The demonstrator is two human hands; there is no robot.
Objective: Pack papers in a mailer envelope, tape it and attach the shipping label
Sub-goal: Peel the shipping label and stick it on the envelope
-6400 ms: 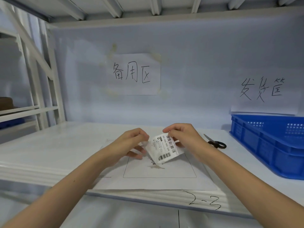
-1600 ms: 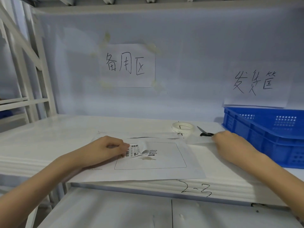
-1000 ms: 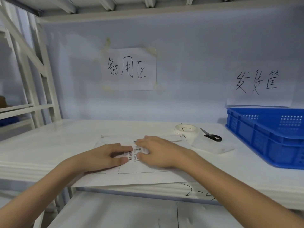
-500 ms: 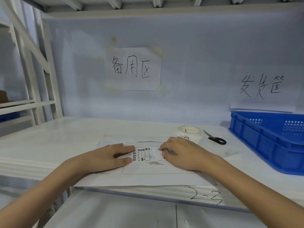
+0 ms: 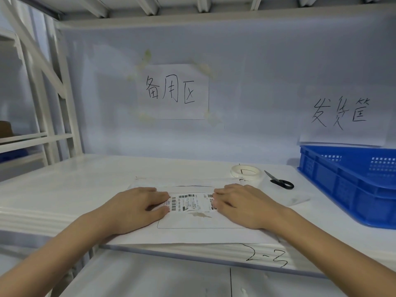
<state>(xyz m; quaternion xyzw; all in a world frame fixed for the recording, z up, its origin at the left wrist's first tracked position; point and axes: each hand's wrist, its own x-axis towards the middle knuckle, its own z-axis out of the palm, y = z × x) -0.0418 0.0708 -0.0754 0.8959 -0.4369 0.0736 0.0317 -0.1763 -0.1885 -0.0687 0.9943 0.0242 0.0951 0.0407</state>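
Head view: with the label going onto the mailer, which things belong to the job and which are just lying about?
In the job:
- shipping label
- mailer envelope
- left hand, right hand, both pressing the label flat
- tape roll
- scissors

Lying about:
- blue crate
- wall signs
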